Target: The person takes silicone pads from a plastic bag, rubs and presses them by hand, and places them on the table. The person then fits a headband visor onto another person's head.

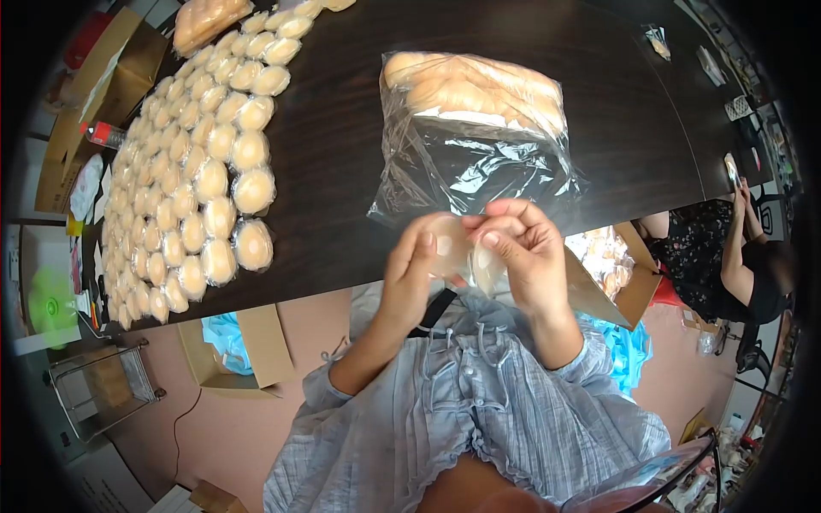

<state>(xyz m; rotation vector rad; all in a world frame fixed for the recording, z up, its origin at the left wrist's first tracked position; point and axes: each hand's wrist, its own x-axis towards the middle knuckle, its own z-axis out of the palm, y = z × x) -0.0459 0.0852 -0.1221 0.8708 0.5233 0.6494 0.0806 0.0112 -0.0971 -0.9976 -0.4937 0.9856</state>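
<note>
My left hand (409,261) is closed on a thin, round beige pad (445,243), somewhat see-through with a paler spot in it. Close beside it, my right hand (532,256) pinches a second round pad (483,267), tilted almost edge-on between thumb and fingers. Both hands are raised in front of the table's near edge. Just beyond them lies a clear plastic bag (479,175), its far part filled with rows of stacked beige pads (479,90). Whether the two held pads touch, I cannot tell.
Many film-wrapped round pads (205,179) cover the left of the dark table (333,128). Open cartons stand below, one with blue plastic (227,342), another with small packets (603,256). At the right, a seated person (727,256) holds a phone-like object.
</note>
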